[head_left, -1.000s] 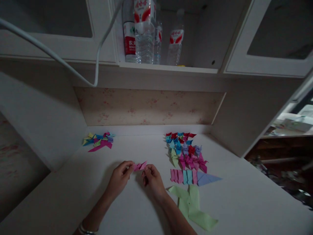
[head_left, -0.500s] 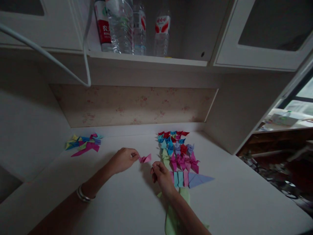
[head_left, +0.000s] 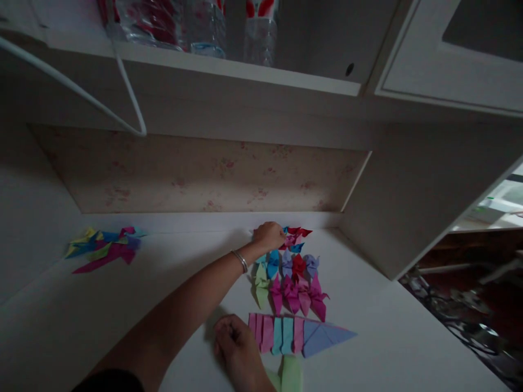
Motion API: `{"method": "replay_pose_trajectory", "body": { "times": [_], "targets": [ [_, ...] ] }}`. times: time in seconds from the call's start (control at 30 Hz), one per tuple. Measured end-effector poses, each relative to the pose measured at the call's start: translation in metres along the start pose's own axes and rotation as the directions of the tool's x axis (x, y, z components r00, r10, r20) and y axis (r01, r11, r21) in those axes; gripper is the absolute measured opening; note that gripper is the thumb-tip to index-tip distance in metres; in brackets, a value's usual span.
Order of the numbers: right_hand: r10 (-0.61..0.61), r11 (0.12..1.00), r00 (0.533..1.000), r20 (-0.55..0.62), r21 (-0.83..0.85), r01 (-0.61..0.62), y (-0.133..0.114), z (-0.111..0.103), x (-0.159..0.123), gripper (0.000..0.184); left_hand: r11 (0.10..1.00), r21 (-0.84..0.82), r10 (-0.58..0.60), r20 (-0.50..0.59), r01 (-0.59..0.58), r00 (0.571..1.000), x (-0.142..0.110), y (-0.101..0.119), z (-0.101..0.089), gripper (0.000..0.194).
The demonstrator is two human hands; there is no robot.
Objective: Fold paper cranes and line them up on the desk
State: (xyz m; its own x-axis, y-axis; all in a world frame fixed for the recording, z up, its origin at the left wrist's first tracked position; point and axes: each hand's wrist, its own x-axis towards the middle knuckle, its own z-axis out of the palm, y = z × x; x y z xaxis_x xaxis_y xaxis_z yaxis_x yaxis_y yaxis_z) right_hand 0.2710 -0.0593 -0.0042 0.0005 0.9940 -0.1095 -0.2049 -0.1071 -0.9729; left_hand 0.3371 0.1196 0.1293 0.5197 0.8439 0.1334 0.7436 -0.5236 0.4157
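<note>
Paper cranes [head_left: 291, 294] sit in close rows on the white tabletop [head_left: 368, 356], a layout that seems meant to keep each one separate. We see the left hand [head_left: 269, 235] stretched to the back rows, its fingers drawn together; a pink paper crane [head_left: 292, 240] lies right at their tips, but we cannot tell whether they grip it. The right hand [head_left: 237, 348] is curled into a loose fist beside the pink folded strips [head_left: 261, 332], with nothing visible in it; we take it to be resting there, out of the other arm's way. The strips and the turquoise ones [head_left: 281, 335] lie side by side, probably for easy picking up.

The paper looks matte and crisply creased. We notice pointed wings on the cranes, narrow flat strips, and a lavender sheet [head_left: 327, 335] folded to a long tapering point, its creases showing. The pale green paper [head_left: 292, 373] near the right wrist looks broader and softer-edged. At far left, a colourful paper pile [head_left: 102, 247] overlaps loosely.
</note>
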Motion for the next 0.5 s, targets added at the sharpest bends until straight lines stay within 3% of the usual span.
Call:
{"method": "replay_pose_trajectory", "body": {
  "times": [0.23,0.5],
  "targets": [
    [0.01,1.0,0.998,-0.062,0.002,-0.01,0.0,0.002,0.005,0.027,0.998,0.045,-0.042,0.065,0.039,0.997,0.066,0.028,0.052,0.031],
    [-0.024,0.996,0.997,-0.075,-0.088,0.017,-0.014,-0.002,0.004,0.018,0.997,0.079,-0.024,0.125,0.014,0.992,0.099,0.042,0.079,0.035]
  ]
}}
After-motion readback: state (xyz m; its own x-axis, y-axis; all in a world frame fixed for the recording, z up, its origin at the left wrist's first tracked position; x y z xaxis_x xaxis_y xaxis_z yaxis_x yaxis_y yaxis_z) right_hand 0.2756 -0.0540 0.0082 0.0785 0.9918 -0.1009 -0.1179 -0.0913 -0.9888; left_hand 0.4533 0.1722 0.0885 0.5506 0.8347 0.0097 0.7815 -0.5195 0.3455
